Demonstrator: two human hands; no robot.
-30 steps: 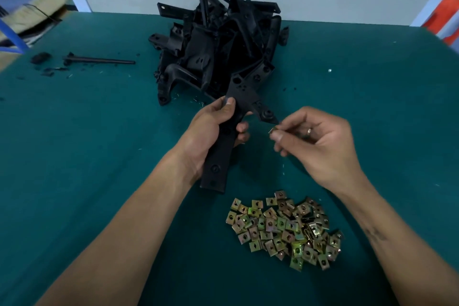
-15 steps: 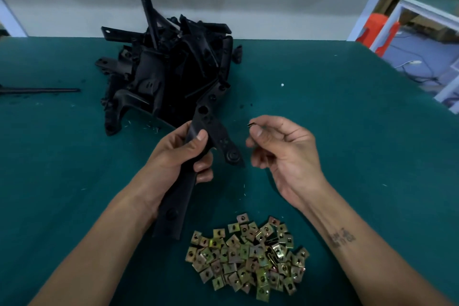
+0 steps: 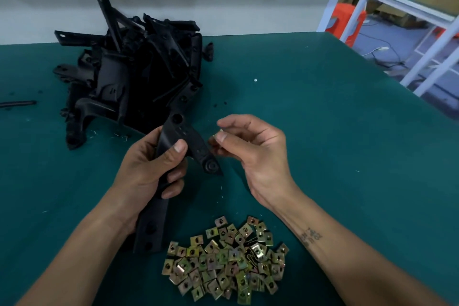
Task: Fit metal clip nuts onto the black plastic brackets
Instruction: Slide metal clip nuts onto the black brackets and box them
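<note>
Clip nut about to go onto a bracket.
Left hand (image 3: 151, 169) grips the bracket (image 3: 173, 156); right hand (image 3: 250, 149) pinches what looks like a clip nut (image 3: 218, 133). Best slid squarely over the edge, hole aligned.

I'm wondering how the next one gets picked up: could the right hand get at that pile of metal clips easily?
Probably yes. The pile of clips lies open on the green table, just below the right hand, with nothing between. But its fingers already pinch one clip.
</note>
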